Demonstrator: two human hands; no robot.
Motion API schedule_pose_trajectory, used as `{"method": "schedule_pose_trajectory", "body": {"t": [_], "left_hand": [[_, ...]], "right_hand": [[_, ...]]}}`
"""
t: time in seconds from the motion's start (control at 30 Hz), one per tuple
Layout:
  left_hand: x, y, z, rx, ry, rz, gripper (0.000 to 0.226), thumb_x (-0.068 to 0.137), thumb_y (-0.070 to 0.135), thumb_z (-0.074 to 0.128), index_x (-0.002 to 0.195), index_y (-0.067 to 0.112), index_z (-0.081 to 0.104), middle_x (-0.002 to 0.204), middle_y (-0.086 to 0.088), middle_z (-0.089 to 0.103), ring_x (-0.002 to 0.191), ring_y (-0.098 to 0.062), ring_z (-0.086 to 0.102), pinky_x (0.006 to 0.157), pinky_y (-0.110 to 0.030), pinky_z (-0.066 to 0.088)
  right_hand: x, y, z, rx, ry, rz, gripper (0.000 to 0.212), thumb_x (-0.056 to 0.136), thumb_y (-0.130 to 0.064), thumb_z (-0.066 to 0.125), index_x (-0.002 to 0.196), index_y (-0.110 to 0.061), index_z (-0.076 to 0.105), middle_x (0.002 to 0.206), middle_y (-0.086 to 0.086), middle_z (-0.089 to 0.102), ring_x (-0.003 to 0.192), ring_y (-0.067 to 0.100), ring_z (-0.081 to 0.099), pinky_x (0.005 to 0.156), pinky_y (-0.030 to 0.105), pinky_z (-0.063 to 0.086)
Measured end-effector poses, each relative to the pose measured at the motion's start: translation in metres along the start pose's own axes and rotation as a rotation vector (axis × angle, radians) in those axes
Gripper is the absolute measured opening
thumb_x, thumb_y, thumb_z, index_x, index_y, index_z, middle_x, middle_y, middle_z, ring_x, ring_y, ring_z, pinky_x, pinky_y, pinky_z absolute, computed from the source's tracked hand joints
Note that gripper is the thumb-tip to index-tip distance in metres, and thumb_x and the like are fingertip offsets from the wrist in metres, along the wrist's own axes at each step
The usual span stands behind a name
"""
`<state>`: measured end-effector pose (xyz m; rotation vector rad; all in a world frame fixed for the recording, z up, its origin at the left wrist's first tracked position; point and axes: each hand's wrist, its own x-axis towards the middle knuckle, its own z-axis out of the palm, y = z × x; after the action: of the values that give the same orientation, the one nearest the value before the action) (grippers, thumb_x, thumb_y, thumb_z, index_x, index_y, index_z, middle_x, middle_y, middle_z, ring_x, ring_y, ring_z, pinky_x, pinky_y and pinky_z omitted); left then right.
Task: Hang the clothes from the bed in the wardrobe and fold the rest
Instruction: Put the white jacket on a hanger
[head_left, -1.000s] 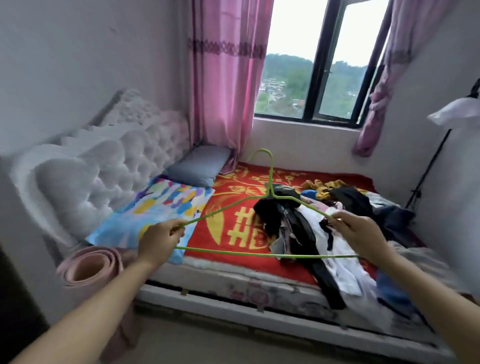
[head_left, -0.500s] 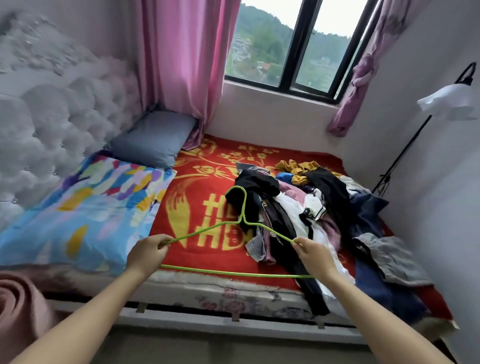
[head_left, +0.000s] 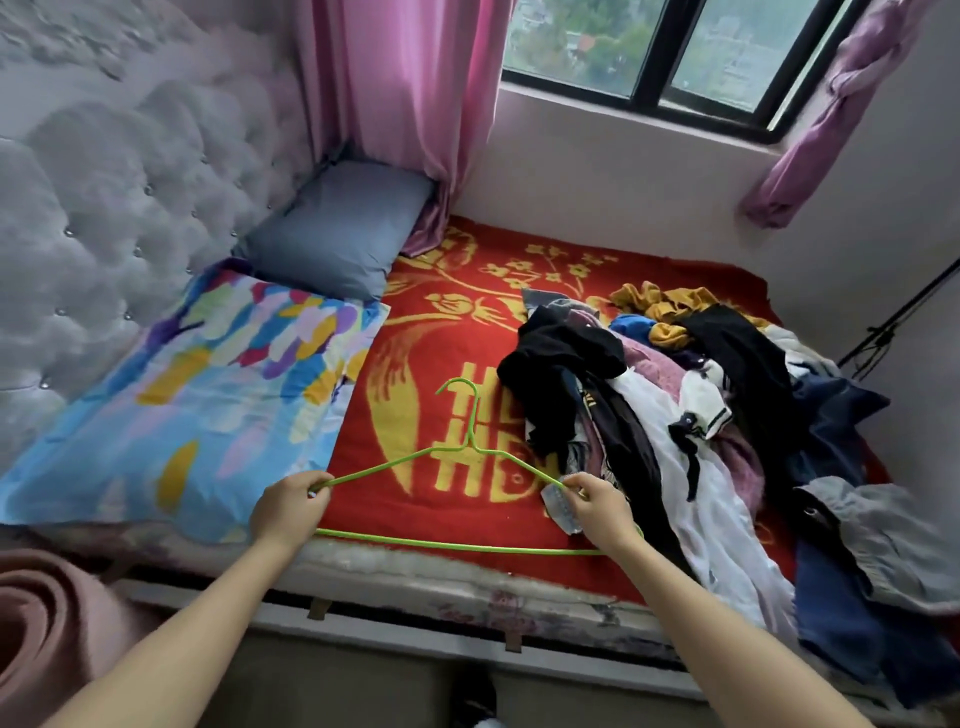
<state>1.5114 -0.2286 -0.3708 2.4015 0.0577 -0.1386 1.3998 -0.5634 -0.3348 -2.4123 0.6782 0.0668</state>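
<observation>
Head view over the near edge of the bed (head_left: 441, 571). The left hand (head_left: 291, 506) has its fingers curled round the left shoulder of a green wire hanger (head_left: 457, 544). The right hand (head_left: 597, 506) pinches the right shoulder between thumb and fingertips. The hanger is held nearly flat, low over the red blanket (head_left: 441, 322), with its hook pointing away from the person and its bottom bar along the near mattress edge. A pile of clothes (head_left: 675, 405), dark, white, pink and mustard, is heaped on the right half of the bed, just beside the right hand. A small pale patterned piece under that hand is possibly part of a garment. A grey pillow (head_left: 337, 228) and a multicoloured pillow (head_left: 197, 395) lie against the tufted headboard (head_left: 104, 208), and a pink curtain (head_left: 400, 78) hangs beside the window (head_left: 649, 52)
</observation>
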Motion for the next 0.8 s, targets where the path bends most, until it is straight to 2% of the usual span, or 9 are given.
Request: {"method": "schedule_pose_trajectory", "body": {"t": [0.07, 0.13, 0.17, 0.23, 0.33, 0.47, 0.63, 0.8], "left_hand": [[0.019, 0.002, 0.001, 0.039, 0.000, -0.026, 0.018, 0.088, 0.014, 0.059, 0.101, 0.015, 0.072, 0.102, -0.015, 0.069, 0.100, -0.035, 0.060, 0.078, -0.036, 0.046], [0.047, 0.004, 0.004, 0.175, 0.012, -0.082, 0.029, 0.091, 0.022, 0.056, 0.119, 0.020, 0.064, 0.121, -0.010, 0.063, 0.115, -0.032, 0.054, 0.090, -0.036, 0.042], [0.057, 0.007, 0.007, 0.289, -0.012, -0.113, 0.036, 0.093, 0.027, 0.053, 0.129, 0.024, 0.056, 0.132, -0.007, 0.056, 0.123, -0.029, 0.047, 0.096, -0.036, 0.038], [0.076, 0.012, 0.017, 0.426, -0.095, -0.195, 0.049, 0.094, 0.035, 0.046, 0.141, 0.029, 0.036, 0.147, -0.003, 0.036, 0.132, -0.027, 0.032, 0.103, -0.036, 0.032], [0.097, 0.019, 0.041, 0.469, -0.212, -0.279, 0.057, 0.094, 0.039, 0.043, 0.146, 0.028, 0.024, 0.152, -0.004, 0.022, 0.137, -0.027, 0.023, 0.106, -0.038, 0.029], [0.116, 0.031, 0.079, 0.493, -0.280, -0.272, 0.059, 0.094, 0.041, 0.044, 0.147, 0.026, 0.022, 0.154, -0.005, 0.019, 0.138, -0.027, 0.022, 0.105, -0.037, 0.032], [0.142, 0.053, 0.107, 0.456, -0.305, -0.222, 0.061, 0.094, 0.040, 0.045, 0.148, 0.026, 0.021, 0.154, -0.005, 0.021, 0.139, -0.027, 0.021, 0.107, -0.038, 0.030], [0.183, 0.091, 0.124, 0.404, -0.341, -0.100, 0.058, 0.094, 0.038, 0.047, 0.147, 0.024, 0.028, 0.155, -0.007, 0.022, 0.139, -0.029, 0.021, 0.108, -0.039, 0.029]], "right_hand": [[0.029, -0.005, 0.008, -0.032, -0.056, -0.008, 0.024, 0.096, -0.026, 0.050, 0.113, -0.019, 0.064, 0.088, -0.001, 0.063, 0.084, 0.022, 0.057, 0.081, 0.035, 0.041], [0.071, -0.008, 0.020, -0.188, -0.133, -0.039, 0.032, 0.097, -0.029, 0.046, 0.127, -0.025, 0.055, 0.111, 0.000, 0.062, 0.106, 0.021, 0.055, 0.090, 0.035, 0.038], [0.088, -0.007, 0.025, -0.288, -0.178, -0.053, 0.037, 0.097, -0.030, 0.044, 0.134, -0.028, 0.048, 0.124, 0.001, 0.056, 0.118, 0.022, 0.049, 0.094, 0.036, 0.037], [0.123, -0.006, 0.033, -0.394, -0.251, -0.053, 0.047, 0.096, -0.029, 0.043, 0.142, -0.032, 0.035, 0.134, 0.005, 0.046, 0.127, 0.025, 0.040, 0.097, 0.039, 0.036], [0.162, -0.001, 0.044, -0.412, -0.348, -0.042, 0.050, 0.096, -0.031, 0.044, 0.144, -0.029, 0.031, 0.136, 0.007, 0.043, 0.126, 0.026, 0.041, 0.099, 0.041, 0.039], [0.203, 0.016, 0.040, -0.375, -0.403, -0.030, 0.047, 0.096, -0.031, 0.046, 0.141, -0.025, 0.037, 0.136, 0.007, 0.043, 0.125, 0.024, 0.042, 0.099, 0.036, 0.040], [0.232, 0.035, 0.018, -0.295, -0.365, 0.062, 0.044, 0.097, -0.027, 0.042, 0.140, -0.019, 0.040, 0.137, 0.010, 0.043, 0.125, 0.024, 0.043, 0.094, 0.031, 0.040], [0.228, 0.051, -0.004, -0.253, -0.289, 0.153, 0.043, 0.095, -0.027, 0.044, 0.137, -0.018, 0.045, 0.131, 0.009, 0.047, 0.122, 0.025, 0.044, 0.092, 0.031, 0.040]]}}
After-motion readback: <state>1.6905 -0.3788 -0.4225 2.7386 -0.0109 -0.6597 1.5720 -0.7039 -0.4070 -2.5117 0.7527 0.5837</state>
